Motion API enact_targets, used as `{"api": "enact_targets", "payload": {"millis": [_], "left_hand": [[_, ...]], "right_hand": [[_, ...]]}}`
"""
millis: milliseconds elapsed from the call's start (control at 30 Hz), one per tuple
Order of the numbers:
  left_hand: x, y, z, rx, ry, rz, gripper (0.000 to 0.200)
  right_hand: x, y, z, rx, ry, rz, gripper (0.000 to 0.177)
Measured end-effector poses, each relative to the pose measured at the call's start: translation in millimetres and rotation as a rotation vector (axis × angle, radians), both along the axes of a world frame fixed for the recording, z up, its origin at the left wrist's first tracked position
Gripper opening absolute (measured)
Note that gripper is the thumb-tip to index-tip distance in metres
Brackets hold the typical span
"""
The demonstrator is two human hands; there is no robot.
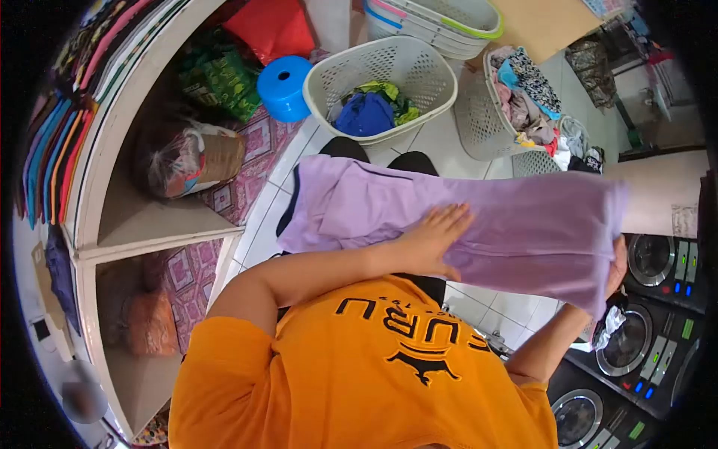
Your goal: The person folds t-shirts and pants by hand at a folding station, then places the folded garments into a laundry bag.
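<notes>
A lilac garment, long and seamed like a pair of trousers, stretches across my lap, with a dark edge at its left end. My left hand lies flat on its middle, fingers spread. At the right end, my right hand grips the garment's edge from below, the fingers partly hidden by the cloth. Beyond my knees stands a whitish laundry basket with blue and yellow-green clothes in it.
A blue plastic stool stands left of the basket. Another basket overflows with clothes at the upper right, near stacked baskets. A shelf with bagged items is on my left. Front-loading machines line the right.
</notes>
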State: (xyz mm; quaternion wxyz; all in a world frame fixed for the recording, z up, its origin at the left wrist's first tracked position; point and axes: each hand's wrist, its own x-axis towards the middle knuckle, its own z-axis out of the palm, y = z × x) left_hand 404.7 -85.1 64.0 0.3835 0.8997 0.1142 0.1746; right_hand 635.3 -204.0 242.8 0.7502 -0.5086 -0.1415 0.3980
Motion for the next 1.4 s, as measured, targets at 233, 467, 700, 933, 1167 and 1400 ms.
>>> {"api": "enact_targets", "payload": {"millis": [233, 467, 700, 933, 1167, 1400], "left_hand": [[-167, 101, 44, -1.610, -0.090, 0.290, 0.078], [-248, 89, -55, -1.652, -0.095, 0.663, 0.054], [-229, 100, -48, -0.228, 0.327, 1.104, 0.041], [0, 97, -55, 0.258, 0.075, 0.414, 0.038], [20, 131, -14, -0.250, 0.137, -0.107, 0.036], [-159, 128, 224, -0.232, -0.158, 0.380, 0.026]], "right_hand": [[-183, 109, -49, -0.080, 0.058, 0.719, 0.073], [-230, 128, -141, -0.195, -0.461, 1.015, 0.055], [-180, 77, -189, -0.635, -1.761, 0.619, 0.048], [-169, 62, -212, -0.502, -1.751, 0.448, 0.051], [-149, 27, -230, -0.511, -1.044, 0.191, 0.054], [-133, 90, -47, -0.092, -0.762, 0.404, 0.014]]}}
